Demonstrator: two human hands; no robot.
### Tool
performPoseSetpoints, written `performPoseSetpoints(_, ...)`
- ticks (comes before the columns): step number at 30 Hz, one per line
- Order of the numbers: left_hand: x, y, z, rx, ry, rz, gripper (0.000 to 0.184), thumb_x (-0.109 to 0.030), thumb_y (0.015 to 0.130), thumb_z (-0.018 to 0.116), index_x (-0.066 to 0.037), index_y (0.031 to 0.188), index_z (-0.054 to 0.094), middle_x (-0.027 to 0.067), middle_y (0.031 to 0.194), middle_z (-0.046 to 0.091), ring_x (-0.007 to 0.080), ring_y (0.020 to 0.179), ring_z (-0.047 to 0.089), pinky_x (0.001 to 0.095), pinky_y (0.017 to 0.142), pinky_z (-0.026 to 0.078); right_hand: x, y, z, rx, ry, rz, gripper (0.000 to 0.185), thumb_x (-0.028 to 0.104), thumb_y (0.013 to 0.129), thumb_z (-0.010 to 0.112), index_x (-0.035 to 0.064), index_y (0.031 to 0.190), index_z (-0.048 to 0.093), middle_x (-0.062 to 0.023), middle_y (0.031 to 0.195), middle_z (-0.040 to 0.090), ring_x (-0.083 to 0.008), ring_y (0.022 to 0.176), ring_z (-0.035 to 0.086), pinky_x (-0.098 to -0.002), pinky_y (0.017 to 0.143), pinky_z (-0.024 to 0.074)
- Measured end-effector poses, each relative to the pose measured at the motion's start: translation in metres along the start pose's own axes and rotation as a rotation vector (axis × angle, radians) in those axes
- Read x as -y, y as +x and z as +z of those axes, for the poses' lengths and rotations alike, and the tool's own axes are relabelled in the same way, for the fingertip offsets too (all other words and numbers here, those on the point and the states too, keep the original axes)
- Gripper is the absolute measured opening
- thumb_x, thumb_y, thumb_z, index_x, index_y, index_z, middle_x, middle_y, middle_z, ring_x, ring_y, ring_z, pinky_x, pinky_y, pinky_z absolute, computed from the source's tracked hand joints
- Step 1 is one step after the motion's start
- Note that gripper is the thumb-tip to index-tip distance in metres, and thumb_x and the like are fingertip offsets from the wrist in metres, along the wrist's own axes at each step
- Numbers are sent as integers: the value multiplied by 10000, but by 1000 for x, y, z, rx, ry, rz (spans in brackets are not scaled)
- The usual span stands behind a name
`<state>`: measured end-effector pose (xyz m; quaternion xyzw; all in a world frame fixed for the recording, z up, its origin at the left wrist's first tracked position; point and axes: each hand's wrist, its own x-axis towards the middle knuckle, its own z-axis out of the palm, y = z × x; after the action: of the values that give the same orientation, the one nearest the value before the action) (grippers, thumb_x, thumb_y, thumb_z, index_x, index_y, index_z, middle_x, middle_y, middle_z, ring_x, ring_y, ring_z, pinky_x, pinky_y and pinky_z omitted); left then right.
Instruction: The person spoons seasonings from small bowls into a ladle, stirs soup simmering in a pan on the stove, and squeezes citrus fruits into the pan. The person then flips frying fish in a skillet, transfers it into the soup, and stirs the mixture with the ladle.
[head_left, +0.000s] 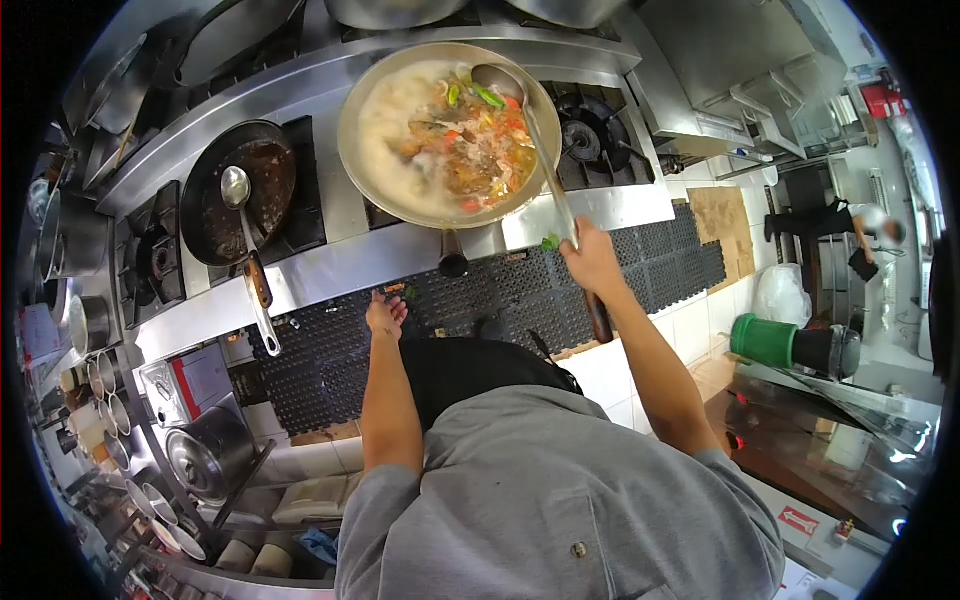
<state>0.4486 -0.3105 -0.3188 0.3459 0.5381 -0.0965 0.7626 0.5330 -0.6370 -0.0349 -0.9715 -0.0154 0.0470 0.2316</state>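
A large pan (350, 150) sits on the stove, holding a steaming, bubbling stew (480, 150) with red and green pieces. My right hand (592, 258) is closed around the handle of a long ladle (550, 170), whose bowl rests in the stew near the pan's far edge. My left hand (385, 315) is held low in front of the stove edge, left of the pan's handle (453, 255), its fingers loosely spread and nothing visible in them.
At the left, a dark frying pan (205, 200) holds a spoon (236, 188) with its handle over the stove edge. A lidded pot (210, 455) stands lower left. Another person (835, 220) and a green bin (762, 340) are at the right.
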Motion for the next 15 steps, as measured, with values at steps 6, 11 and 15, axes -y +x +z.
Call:
performPoseSetpoints(6,4,29,12,89,-162,-165,520,-493,929,392,-43,1188,414,131,860,572,252,721,576,372,663,496,46,-14,-4,352,903,410,111,123,836,540,32,886,499,-6,598,458,-88,427,459,-245,374,398)
performPoseSetpoints(11,16,29,15,75,-206,-213,502,-502,937,329,-64,1160,434,139,958,563,258,801,559,381,742,477,59,-13,-26,518,1321,533,115,108,835,530,26,910,502,-5,612,451,-88,416,434,-246,350,367)
performPoseSetpoints(15,21,26,18,112,-286,-260,518,-523,924,357,-89,1197,430,130,1005,553,250,865,548,374,764,472,62,-16,-48,554,1392,551,151,109,835,525,10,946,499,-6,616,442,-82,403,418,-235,341,354)
